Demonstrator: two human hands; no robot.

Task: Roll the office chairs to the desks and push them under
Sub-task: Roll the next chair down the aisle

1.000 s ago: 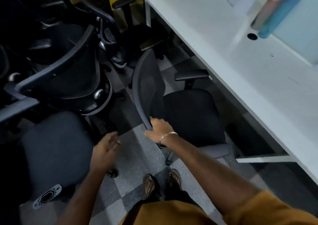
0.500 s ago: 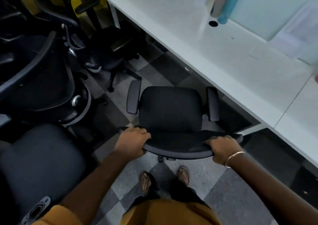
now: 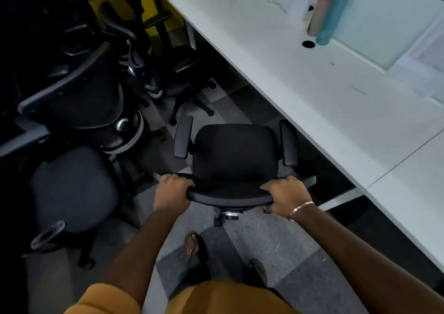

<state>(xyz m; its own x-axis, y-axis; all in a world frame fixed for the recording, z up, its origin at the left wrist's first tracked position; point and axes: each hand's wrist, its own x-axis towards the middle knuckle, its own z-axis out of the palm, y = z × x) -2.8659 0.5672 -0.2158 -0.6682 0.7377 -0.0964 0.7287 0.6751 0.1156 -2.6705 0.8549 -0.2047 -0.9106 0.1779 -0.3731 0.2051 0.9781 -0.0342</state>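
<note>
- Black office chair point(image 3: 234, 156) stands on the floor right in front of the person, just beside the white desk point(image 3: 300, 92); not under it, its right armrest is near the desk's front edge.
- Chair seat is a squarish padded cushion in matte black fabric, rounded corners; two oblong padded armrests, smooth and slightly glossy.
- Backrest top edge is a curved dark bar, seen from above, with mesh-like fabric just below it.
- Left hand point(image 3: 171, 191) grips the left end of the backrest top, fingers curled over the rim.
- Right hand point(image 3: 287, 197) grips the right end of the same rim, fingers wrapped over, thumb underneath; thin metal bangle point(image 3: 301, 209) on that wrist.
- Chair base partly visible under the backrest: black leg with a caster, shiny metal hub.
- Desk top is flat, smooth white laminate, with a seam line on the right and round black cable holes.
- Two cylindrical bottles stand on the desk against a frosted panel: blue bottle point(image 3: 334, 14) and brownish bottle point(image 3: 320, 10), touching or nearly so.
- Left side: cluster of other chairs point(image 3: 81, 102), dark mesh backs, grey plastic frames, one grey fabric seat; packed close together.
- Floor point(image 3: 262, 239) is carpet tile, checkered light and dark grey, rough texture.
- Mustard-coloured sleeve and shirt at the bottom edge; sandalled feet on the floor behind the chair.
</note>
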